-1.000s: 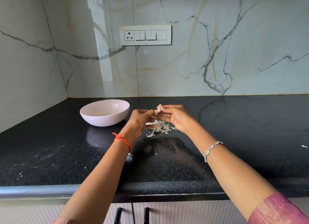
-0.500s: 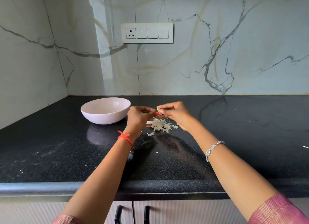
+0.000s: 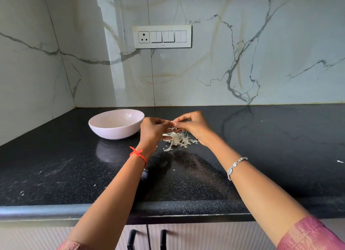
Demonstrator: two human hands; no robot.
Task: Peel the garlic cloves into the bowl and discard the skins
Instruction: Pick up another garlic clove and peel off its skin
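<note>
Above the skins (image 3: 178,140), the garlic clove (image 3: 172,122) sits pinched between left hand (image 3: 153,131) and right hand (image 3: 195,127).

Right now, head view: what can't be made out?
All in the head view:
The garlic clove: the left hand and right hand pinch it, hiding all but a sliver; skin left unclear.
The bowl: near wall hides its bottom; contents unknown.
The skin pile: partly behind both hands.
A dark object: mostly hidden under the left forearm.

A black speckled countertop (image 3: 261,156) carries a pale pink bowl (image 3: 104,130) at back left and, just beside it, a heap of garlic skins (image 3: 179,140).
</note>
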